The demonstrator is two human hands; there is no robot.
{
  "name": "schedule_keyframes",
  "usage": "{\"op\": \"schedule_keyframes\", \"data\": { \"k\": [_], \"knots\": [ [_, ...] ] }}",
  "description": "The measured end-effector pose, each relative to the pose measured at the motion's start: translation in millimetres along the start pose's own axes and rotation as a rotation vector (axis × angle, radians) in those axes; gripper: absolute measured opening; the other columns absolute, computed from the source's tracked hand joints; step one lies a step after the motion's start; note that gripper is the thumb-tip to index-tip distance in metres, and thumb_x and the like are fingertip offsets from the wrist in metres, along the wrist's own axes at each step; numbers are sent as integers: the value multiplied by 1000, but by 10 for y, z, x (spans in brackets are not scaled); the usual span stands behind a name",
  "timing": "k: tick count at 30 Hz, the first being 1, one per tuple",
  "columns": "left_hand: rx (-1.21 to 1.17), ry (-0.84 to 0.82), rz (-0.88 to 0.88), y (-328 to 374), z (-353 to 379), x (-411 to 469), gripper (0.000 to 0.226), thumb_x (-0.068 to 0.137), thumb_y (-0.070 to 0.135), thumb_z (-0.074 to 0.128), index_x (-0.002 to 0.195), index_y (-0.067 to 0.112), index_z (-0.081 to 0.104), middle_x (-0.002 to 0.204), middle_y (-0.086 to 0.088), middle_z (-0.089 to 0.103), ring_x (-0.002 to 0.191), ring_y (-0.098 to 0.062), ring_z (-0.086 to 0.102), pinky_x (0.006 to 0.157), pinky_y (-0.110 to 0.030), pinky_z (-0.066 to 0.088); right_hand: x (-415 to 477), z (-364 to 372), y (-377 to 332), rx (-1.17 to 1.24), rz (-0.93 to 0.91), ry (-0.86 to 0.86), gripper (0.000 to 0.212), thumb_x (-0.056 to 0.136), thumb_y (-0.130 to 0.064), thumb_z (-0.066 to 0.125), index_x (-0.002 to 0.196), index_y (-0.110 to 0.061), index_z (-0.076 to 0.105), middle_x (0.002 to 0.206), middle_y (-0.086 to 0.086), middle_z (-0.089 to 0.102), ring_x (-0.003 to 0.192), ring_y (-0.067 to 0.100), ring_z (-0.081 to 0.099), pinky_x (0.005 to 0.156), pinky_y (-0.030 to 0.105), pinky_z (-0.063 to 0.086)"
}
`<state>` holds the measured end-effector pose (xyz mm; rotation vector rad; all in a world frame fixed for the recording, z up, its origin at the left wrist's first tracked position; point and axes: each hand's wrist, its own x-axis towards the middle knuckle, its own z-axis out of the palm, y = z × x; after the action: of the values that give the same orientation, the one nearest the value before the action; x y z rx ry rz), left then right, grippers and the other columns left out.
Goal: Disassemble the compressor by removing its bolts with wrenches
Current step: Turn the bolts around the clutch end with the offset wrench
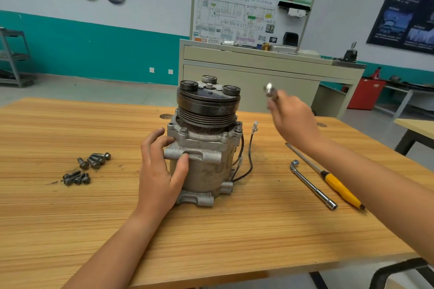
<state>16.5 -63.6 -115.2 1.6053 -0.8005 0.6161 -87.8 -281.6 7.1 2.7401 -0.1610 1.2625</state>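
Now | left hand (pixel 162 171) grips compressor (pixel 206 148) | right hand (pixel 293 119) holds metal tool (pixel 270 89) beside

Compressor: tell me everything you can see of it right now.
The compressor stands upright on the wooden table, pulley end up. Its body is dull, grimy cast metal with mounting lugs top and bottom; a dark grooved pulley and clutch plate crown it. Bolts sit in the upper flange. Black wires hang down its right side. The left hand grips its upper left.
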Motion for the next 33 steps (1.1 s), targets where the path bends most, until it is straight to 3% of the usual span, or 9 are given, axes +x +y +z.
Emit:
{"op": "schedule_keyframes", "data": {
  "k": [2,4,9,13,16,19,22,27,33],
  "knots": [
    [-2,-1,1,-5,-6,-8,50,82,42,46,116,4,48,134,-9,37,118,18,27,91,5,20,-92,-201,7,94,115,-76,26,98,-18,39,116,-3,50,59,-5,46,52,24,51,49,29,35],
    [-4,-1,2,-11,-11,-13,50,82,42,46,116,6,48,134,-10,37,118,23,23,92,4,20,-195,-370,-21,48,113,-187,29,98,-23,37,122,-11,48,55,-7,43,48,16,45,45,27,32],
    [6,-2,-8,-10,-9,-21,52,82,46,44,119,8,48,136,-8,36,117,22,22,91,-4,22,-355,-586,-219,-202,-24,-416,32,97,-32,32,126,-28,44,78,-2,61,65,17,50,53,27,37],
    [4,-4,-7,-8,-11,-27,53,82,47,44,119,9,48,136,-8,35,118,24,21,92,-10,23,-327,-607,-340,-254,-61,-508,31,98,-31,30,126,-27,41,78,0,60,69,20,56,58,31,48],
    [-2,2,-10,-5,-12,-31,53,81,48,45,118,10,49,135,-3,34,117,23,21,93,-23,28,-263,-576,-394,-407,-118,-545,35,99,-25,30,134,-24,32,69,-3,52,63,17,52,49,26,39],
    [-3,3,-10,7,-16,-30,53,81,48,44,118,11,49,132,5,30,116,26,19,92,-27,30,-245,-572,-486,-551,-144,-574,41,95,-12,38,134,-15,27,60,-3,37,48,13,36,39,24,27],
    [-9,5,-13,17,-10,-29,55,81,48,44,119,8,49,132,4,30,115,27,20,91,-31,32,-260,-577,-603,-653,-171,-607,49,88,0,43,134,-5,25,57,0,34,43,15,32,35,25,24],
    [-12,0,-15,20,-16,-35,55,81,48,44,119,9,49,131,5,29,116,27,19,94,-32,31,-146,-617,-581,-688,-182,-636,23,95,-11,36,118,-12,40,54,-2,34,42,13,32,37,22,29],
    [-6,-1,-15,2,-28,-39,54,81,49,44,119,10,49,132,4,30,115,24,20,94,-35,32,-163,-604,-526,-586,-167,-635,26,98,-25,31,121,-15,39,56,-3,35,46,12,32,42,24,31]
  ]
}}
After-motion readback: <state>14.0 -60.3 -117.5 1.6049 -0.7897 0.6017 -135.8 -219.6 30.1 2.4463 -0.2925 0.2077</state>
